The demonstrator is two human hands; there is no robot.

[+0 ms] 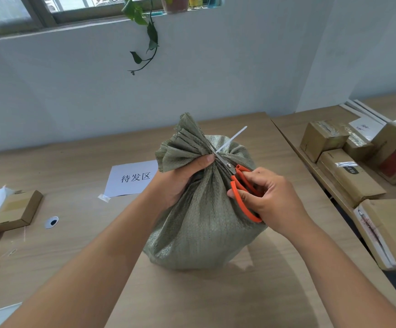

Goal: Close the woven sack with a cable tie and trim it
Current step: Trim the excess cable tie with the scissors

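A green woven sack (201,223) stands upright on the wooden table (74,166), its mouth gathered into a fanned tuft. My left hand (180,178) grips the gathered neck just below the tuft. A white cable tie (232,138) circles the neck, and its loose tail sticks up to the right. My right hand (265,197) holds orange-handled scissors (239,185), with the metal blades at the base of the tie's tail.
A white paper sign (130,178) with printed characters is taped to the table behind the sack. An open small carton (14,209) lies at the left. Several cardboard boxes (348,174) crowd the right side. A vine hangs from the windowsill (149,36).
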